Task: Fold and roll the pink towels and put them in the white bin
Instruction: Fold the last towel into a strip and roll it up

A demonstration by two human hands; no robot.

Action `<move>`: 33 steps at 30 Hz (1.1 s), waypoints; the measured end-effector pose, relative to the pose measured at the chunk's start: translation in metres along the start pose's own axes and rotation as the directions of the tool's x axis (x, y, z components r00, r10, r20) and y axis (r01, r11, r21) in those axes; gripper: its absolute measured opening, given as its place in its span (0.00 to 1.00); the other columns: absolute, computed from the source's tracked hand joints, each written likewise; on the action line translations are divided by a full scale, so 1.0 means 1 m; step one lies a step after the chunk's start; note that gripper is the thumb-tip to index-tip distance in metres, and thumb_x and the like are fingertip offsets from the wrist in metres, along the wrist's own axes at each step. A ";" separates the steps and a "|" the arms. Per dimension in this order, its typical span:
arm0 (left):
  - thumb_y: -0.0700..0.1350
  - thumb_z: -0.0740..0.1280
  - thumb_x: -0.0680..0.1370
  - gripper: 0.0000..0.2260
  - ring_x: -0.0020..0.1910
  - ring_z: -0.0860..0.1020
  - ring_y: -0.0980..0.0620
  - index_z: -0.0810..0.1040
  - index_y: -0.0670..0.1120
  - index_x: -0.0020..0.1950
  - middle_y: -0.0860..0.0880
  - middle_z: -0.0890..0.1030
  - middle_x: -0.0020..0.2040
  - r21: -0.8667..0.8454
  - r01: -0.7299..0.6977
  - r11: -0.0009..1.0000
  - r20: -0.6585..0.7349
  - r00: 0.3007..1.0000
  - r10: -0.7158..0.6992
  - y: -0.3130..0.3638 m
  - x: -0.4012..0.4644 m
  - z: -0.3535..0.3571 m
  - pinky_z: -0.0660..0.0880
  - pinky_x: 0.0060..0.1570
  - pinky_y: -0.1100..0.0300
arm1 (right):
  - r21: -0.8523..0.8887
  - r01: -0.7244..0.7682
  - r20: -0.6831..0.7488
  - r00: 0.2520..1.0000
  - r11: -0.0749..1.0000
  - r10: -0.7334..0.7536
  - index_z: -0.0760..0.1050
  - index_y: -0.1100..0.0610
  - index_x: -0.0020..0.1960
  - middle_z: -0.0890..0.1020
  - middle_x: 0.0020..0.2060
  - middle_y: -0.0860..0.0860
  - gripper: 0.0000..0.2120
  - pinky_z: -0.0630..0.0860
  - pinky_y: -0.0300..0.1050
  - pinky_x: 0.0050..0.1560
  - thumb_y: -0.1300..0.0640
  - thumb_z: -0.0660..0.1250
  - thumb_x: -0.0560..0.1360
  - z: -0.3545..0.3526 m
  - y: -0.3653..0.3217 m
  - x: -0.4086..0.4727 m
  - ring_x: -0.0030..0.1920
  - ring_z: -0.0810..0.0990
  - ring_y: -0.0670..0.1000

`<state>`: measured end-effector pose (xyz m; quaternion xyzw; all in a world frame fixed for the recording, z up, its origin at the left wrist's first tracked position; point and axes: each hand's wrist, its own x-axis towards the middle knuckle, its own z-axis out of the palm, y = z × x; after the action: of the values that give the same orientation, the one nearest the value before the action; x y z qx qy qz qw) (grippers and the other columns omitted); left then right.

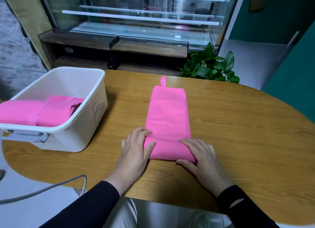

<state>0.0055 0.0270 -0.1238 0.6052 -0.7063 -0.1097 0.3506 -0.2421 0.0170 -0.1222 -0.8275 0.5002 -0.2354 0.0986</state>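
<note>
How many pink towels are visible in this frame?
3, it seems. One folded towel lies on the table under both hands, partly rolled at the near end. Two rolled towels sit in the white bin; more may be hidden beneath.

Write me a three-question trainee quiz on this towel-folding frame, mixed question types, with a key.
1. True or false: the towel on the table is already fully rolled.
2. Where do the left hand and right hand rest? A) on the towel's near end B) on its hanging loop C) inside the white bin
3. Fill in: the bin already holds ____ cloth.

Key: 1 false, it lies as a long folded strip with only the near end turned over. 2 A. 3 pink.
</note>
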 end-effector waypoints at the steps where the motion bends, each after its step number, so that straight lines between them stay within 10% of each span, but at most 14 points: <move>1: 0.63 0.53 0.82 0.22 0.66 0.68 0.56 0.72 0.53 0.68 0.58 0.69 0.65 0.044 -0.074 0.996 0.008 0.997 0.074 0.000 -0.002 -0.001 0.62 0.61 0.56 | 0.007 -0.004 0.006 1.000 1.000 0.004 0.71 0.46 0.72 0.76 0.65 0.41 0.30 0.59 0.40 0.65 0.31 0.60 0.75 0.000 0.000 0.000 0.68 0.69 0.44; 5: 0.70 0.58 0.77 0.30 0.65 0.71 0.49 0.72 0.51 0.70 0.52 0.75 0.64 0.363 -0.376 0.853 0.113 0.926 0.360 -0.001 0.000 -0.007 0.66 0.62 0.50 | 0.055 -0.054 0.027 0.998 0.997 0.052 0.71 0.44 0.71 0.73 0.63 0.37 0.32 0.60 0.42 0.66 0.27 0.52 0.76 0.000 0.003 0.002 0.66 0.67 0.40; 13: 0.65 0.55 0.80 0.24 0.53 0.78 0.48 0.78 0.49 0.60 0.51 0.81 0.52 0.525 -0.383 0.760 0.205 0.923 0.325 0.018 0.032 -0.017 0.67 0.59 0.46 | 0.051 -0.116 0.153 0.982 0.992 0.107 0.71 0.39 0.63 0.73 0.54 0.33 0.25 0.59 0.45 0.58 0.28 0.47 0.77 -0.011 0.005 0.028 0.59 0.66 0.41; 19: 0.63 0.52 0.82 0.27 0.52 0.77 0.44 0.66 0.48 0.74 0.46 0.78 0.57 0.531 -0.487 0.693 0.347 0.871 0.347 0.030 0.030 -0.001 0.70 0.54 0.45 | -0.131 -0.110 0.339 0.929 0.985 0.149 0.71 0.42 0.62 0.75 0.54 0.39 0.22 0.61 0.52 0.62 0.33 0.48 0.80 -0.029 -0.003 0.043 0.59 0.68 0.45; 33: 0.56 0.49 0.84 0.20 0.39 0.78 0.44 0.77 0.48 0.52 0.48 0.80 0.42 0.548 -0.372 0.749 0.297 0.924 0.242 0.034 0.051 -0.001 0.69 0.38 0.51 | -0.191 -0.109 0.021 0.993 0.976 0.115 0.73 0.49 0.48 0.76 0.44 0.43 0.18 0.70 0.49 0.50 0.49 0.46 0.84 0.002 -0.031 0.056 0.48 0.76 0.49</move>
<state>-0.0219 -0.0124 -0.0846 0.5442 -0.8272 0.1143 0.0810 -0.1951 -0.0169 -0.0957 -0.8072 0.5645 -0.1678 0.0406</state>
